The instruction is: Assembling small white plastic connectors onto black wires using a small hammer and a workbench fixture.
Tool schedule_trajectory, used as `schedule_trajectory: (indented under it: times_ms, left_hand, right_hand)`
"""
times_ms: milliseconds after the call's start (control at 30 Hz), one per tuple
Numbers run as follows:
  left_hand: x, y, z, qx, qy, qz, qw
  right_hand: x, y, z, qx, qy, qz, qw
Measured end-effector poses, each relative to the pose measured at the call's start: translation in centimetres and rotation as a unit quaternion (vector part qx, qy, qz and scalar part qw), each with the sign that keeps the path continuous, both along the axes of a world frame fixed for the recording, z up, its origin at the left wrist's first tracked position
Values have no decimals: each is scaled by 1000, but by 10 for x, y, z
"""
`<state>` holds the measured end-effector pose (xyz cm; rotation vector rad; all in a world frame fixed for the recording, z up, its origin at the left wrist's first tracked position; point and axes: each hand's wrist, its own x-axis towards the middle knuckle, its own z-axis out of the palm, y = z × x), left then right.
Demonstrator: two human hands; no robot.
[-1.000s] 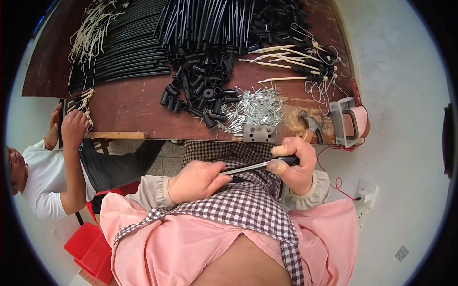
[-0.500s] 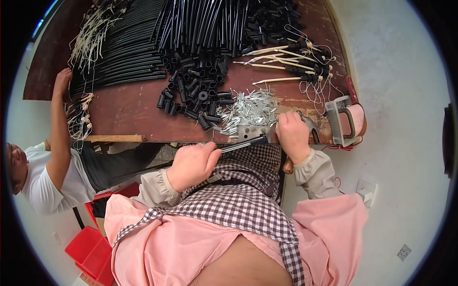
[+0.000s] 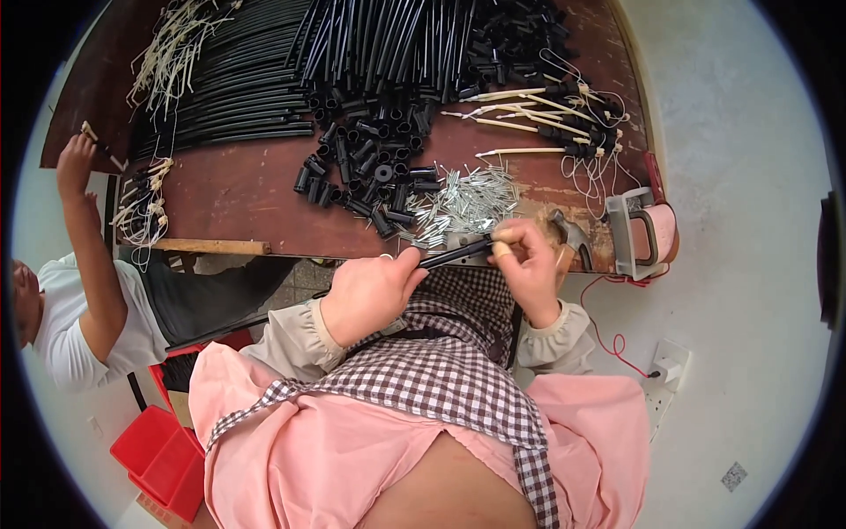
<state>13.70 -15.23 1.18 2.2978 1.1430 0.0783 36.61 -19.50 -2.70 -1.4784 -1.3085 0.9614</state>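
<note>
My left hand [image 3: 370, 298] is closed round a slim black tube [image 3: 458, 255], which slants up to the right over the table's front edge. At the tube's far end my right hand [image 3: 529, 264] pinches with thumb and fingers; what lies between the fingertips is partly hidden. Just right of that hand lies a hammer [image 3: 573, 236], its head on the table and its wooden handle partly behind my fingers. A metal plate [image 3: 460, 240] at the table edge is partly covered by the tube. Beyond it is a pile of small silvery nails or pins [image 3: 467, 201].
Short black sleeves [image 3: 370, 167] and long black rods [image 3: 238, 88] cover the brown table [image 3: 238, 198]. Cream sticks with strings [image 3: 546, 119] lie at right, by a clear-and-pink device [image 3: 648, 234] with a red cord. At left, a co-worker's hand [image 3: 77, 159] holds a similar stick.
My right hand has come off the hammer, which now rests on the table, and has moved left to the tube's end. The co-worker's hand has moved left and now holds a stick.
</note>
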Motion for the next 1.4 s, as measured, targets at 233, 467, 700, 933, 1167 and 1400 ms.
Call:
schedule_trajectory:
  times_ms: [233,467,700,933,1167,1400]
  left_hand:
    - [3,-10,4,73,-14,14,997]
    - [2,-12,-5,64,-12,35,997]
    - [-7,-12,-22,28,-77,19,996]
    - [-6,7,-3,57,-34,-34,997]
    - [-3,2,-1,92,-37,-38,994]
    - [-10,12,-9,74,-40,-46,995]
  right_hand:
    - [0,3,12,75,-242,64,965]
    - [20,-23,36,63,-320,-54,944]
    - [40,-89,-24,-125,103,-266,950]
    - [5,-115,31,29,-115,-87,989]
    - [18,-81,79,-159,-179,46,970]
    - [58,-74,50,-311,246,-151,906]
